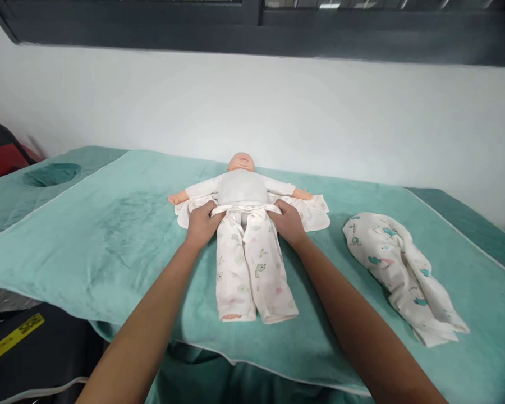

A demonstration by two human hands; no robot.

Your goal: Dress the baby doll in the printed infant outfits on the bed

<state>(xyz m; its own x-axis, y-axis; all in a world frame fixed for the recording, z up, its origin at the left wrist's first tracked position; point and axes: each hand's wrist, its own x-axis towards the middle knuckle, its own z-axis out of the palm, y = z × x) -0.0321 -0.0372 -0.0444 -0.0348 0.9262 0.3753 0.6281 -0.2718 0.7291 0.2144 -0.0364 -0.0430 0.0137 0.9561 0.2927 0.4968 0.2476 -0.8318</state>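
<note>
A baby doll (pixel 241 161) lies on its back on the green-covered bed, arms spread to the sides. White pants (pixel 256 269) with small animal prints cover its legs, a bit of foot showing at the left cuff. My left hand (pixel 204 224) pinches the waistband at its left side. At the opposite side my right hand (pixel 289 221) grips the same waistband. The doll wears a white long-sleeved top (pixel 243 188). White cloth (pixel 313 213) lies spread beneath its torso on both sides.
Another white printed baby garment (pixel 398 269) lies loosely folded on the right of the bed (pixel 109 247). The bed's face hole (pixel 53 174) is at the far left. A white wall (pixel 252 101) stands behind. A black case (pixel 33 353) with a yellow label sits at lower left.
</note>
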